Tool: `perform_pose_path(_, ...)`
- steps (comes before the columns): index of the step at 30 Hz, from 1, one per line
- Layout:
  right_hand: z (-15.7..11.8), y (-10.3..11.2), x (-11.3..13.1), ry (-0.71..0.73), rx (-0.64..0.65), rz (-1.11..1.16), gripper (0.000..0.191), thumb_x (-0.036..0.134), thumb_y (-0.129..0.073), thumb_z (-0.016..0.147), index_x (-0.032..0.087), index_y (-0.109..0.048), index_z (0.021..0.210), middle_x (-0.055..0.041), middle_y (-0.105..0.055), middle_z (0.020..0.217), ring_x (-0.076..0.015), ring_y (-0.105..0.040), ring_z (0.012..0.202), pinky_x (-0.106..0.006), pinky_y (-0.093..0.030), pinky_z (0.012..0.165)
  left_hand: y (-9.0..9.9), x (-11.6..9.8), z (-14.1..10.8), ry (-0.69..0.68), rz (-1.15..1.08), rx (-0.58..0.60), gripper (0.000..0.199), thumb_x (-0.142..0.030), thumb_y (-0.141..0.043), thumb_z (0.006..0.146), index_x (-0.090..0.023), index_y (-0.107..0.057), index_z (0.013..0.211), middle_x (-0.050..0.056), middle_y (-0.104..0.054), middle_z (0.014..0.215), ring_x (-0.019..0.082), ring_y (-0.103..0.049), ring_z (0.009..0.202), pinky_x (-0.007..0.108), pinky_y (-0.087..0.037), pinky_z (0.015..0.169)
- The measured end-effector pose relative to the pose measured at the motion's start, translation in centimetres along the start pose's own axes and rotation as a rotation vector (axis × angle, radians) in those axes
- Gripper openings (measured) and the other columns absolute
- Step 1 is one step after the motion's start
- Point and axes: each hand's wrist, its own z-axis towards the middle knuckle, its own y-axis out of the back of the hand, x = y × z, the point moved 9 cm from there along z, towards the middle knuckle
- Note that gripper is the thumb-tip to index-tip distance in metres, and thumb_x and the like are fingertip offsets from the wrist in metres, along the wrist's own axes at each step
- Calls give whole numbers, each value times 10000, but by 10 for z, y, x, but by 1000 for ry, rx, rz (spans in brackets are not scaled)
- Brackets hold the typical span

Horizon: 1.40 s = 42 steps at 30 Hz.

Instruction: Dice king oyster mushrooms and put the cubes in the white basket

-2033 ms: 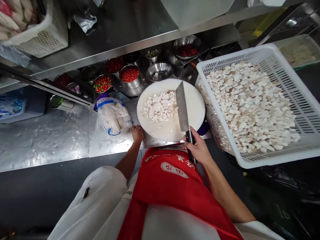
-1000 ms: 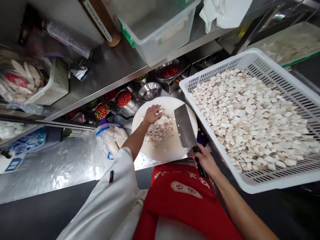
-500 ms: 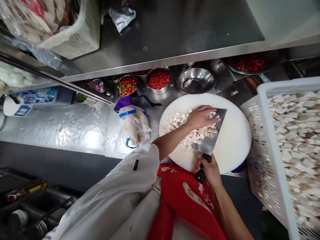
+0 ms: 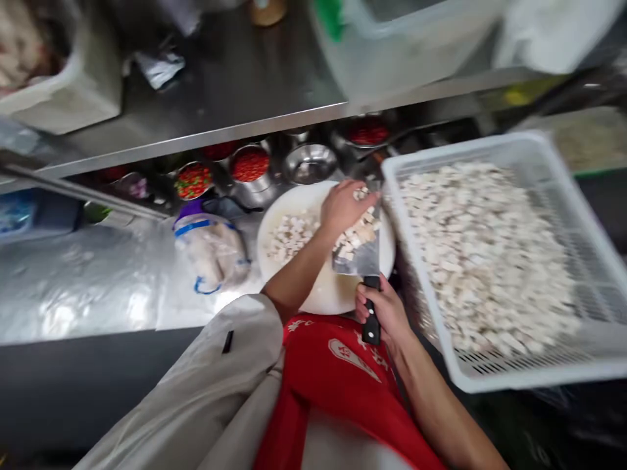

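Observation:
My right hand [image 4: 386, 305] grips the black handle of a cleaver [image 4: 361, 262], its broad blade lying flat and loaded with pale off-white cubes [image 4: 353, 238]. Over the blade's far part rests my left hand [image 4: 341, 207], thumb and fingers apart around some of those cubes. Both hands are at a round white cutting board [image 4: 329, 297]. More diced pieces [image 4: 292, 234] lie on the board's left side, partly behind my left forearm. To the right stands a large white plastic basket [image 4: 539, 377], holding many similar cubes [image 4: 470, 254].
Behind the board sit a shallow metal bowl [image 4: 310, 163] and metal containers of chopped red pepper [image 4: 249, 166] and mixed red and green pepper [image 4: 192, 181]. A plastic-wrapped bundle [image 4: 210, 251] lies left of the board. A steel shelf edge [image 4: 245, 127] runs above.
The view has swung right, bringing more of the basket into sight. The loaded cleaver has moved toward the board's right edge beside the basket, with my left hand still over the cubes.

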Motion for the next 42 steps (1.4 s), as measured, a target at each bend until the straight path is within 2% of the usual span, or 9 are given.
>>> perform_pose_path(6,-40,85,98,225,-56,99,401,279,-731,683,286,-383,881,122,-480,589,-75,-392,381,-203,-320,333,-90,-141,54,-239,-83,117,395,-546,-613,924,-215,-677,1130,53,-623,1252,272,-576,1237,441,-437,1096)
perform_pose_path(11,-38,157,159,356,-207,113,378,224,-669,598,271,-381,838,99,-503,590,-87,-425,427,-222,-366,379,-183,-204,61,-376,-125,280,321,-362,-481,1020,-197,-668,1222,87,-576,1418,204,-508,1350,350,-363,1173)
perform_pose_path(17,-31,189,176,294,-188,55,328,267,-668,631,270,-398,815,71,-489,629,-92,-416,473,-232,-354,406,-235,-198,10,-577,158,391,452,-527,-490,984,-348,-573,1391,-11,-292,1648,314,-203,1548,597,-148,1258)
perform_pose_path(22,-95,225,112,191,-112,73,328,329,-749,692,276,-446,808,58,-480,635,-97,-384,425,-243,-285,355,-249,-158,37,-417,308,298,383,-425,-476,991,-275,-668,1286,24,-384,1604,353,-226,1536,626,-104,1267)
perform_pose_path(27,-139,258,39,130,-234,-8,312,373,-807,716,272,-557,873,34,-554,618,-144,-487,446,-292,-393,431,-184,-105,30,-439,242,153,408,-454,-431,1019,-298,-613,1349,2,-298,1646,289,-239,1539,524,-163,1283)
perform_pose_path(33,-113,188,-6,47,-94,-369,286,490,-749,780,251,-595,755,16,-561,546,-180,-518,511,-324,-430,521,31,90,-35,37,331,-139,362,-424,-569,969,-149,-671,1180,99,-558,1452,238,-465,1370,482,-223,1242)
perform_pose_path(35,-94,168,-22,1,-93,-438,354,559,-716,788,259,-548,702,28,-537,518,-173,-492,461,-318,-413,471,76,143,-63,108,339,-129,404,-441,-576,954,-106,-668,1161,139,-586,1404,272,-483,1337,498,-311,1184)
perform_pose_path(38,-69,147,-55,-103,-107,-454,411,626,-696,768,264,-511,706,42,-527,487,-173,-479,408,-310,-402,411,86,183,-102,107,336,-33,444,-497,-594,923,-152,-650,1197,120,-608,1375,293,-462,1365,495,-354,1158)
perform_pose_path(42,-44,115,-88,-51,-127,-416,462,648,-720,729,252,-485,693,50,-515,451,-157,-474,386,-293,-399,417,45,179,-142,26,311,47,585,-494,-628,906,-184,-502,1386,106,-520,1489,295,-380,1457,507,-270,1237)
